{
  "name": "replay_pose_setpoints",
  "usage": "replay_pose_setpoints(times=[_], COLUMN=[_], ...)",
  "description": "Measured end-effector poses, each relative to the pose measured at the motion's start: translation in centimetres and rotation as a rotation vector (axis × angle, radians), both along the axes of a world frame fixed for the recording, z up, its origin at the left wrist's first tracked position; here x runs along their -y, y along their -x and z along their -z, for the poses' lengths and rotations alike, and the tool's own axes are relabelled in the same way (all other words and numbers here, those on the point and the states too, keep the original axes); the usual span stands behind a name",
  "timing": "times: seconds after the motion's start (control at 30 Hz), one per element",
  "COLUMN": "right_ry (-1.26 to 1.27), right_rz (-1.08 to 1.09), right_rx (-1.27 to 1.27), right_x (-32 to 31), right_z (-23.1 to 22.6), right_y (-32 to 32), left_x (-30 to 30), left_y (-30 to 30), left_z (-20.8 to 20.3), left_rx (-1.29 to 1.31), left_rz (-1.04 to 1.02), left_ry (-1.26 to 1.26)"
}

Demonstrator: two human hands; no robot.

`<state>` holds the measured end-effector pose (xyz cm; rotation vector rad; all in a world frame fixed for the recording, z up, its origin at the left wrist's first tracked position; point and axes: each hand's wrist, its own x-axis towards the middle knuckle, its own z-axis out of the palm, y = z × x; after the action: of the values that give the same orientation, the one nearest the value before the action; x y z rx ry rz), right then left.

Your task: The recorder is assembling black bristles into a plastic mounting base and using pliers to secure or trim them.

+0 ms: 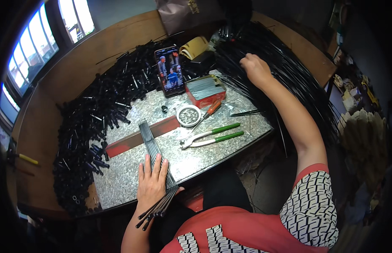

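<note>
My left hand (152, 181) lies at the near edge of the stone-patterned tabletop, fingers stretched over a fanned bundle of thin black rods (151, 143), with the thumb on their right side. The rods' far ends cross a red and brown metal strip (127, 142); their dark-tipped near ends stick out over my left forearm. At the far right, my right hand (256, 71) is over a big heap of long thin black rods (284, 63), its fingers bent together. What is between those fingertips, if anything, is too small to make out.
Green-handled pincers (217, 135), an orange-handled screwdriver (213, 109), a white bowl of small metal bits (189, 115) and a red tin of thin rods (206, 90) share the tabletop. A phone (168, 71) stands behind. Black tubular parts (94, 109) pile up left, inside a wooden rim (40, 139).
</note>
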<state>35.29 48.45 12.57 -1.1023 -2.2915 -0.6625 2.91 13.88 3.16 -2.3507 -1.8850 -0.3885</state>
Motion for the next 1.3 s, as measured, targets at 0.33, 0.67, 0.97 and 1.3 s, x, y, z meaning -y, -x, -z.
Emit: replay_pose_setpoints(times=[0.33,0.67,0.97,1.3], right_ry=[0.490,0.347,0.190,0.219], right_rz=[-0.121,-0.221,-0.589,-0.645], right_rx=[0.364,0.260,0.091,0.236], right_x=[1.0,1.9,7.6,11.0], right_z=[3.1,2.2,2.3,5.9], right_y=[10.9,9.7,16.3,22.0], left_x=[0.4,0.5,0.5,0.5], left_y=[0.4,0.8,1.0,0.7], left_z=[-0.7,-0.6,0.0,0.0], left_rx=[0.007,-0.001,0.073,0.065], left_rz=[-0.013,0.004,0.006,-0.009], left_ry=[0.065,0.132,0.067,0.039])
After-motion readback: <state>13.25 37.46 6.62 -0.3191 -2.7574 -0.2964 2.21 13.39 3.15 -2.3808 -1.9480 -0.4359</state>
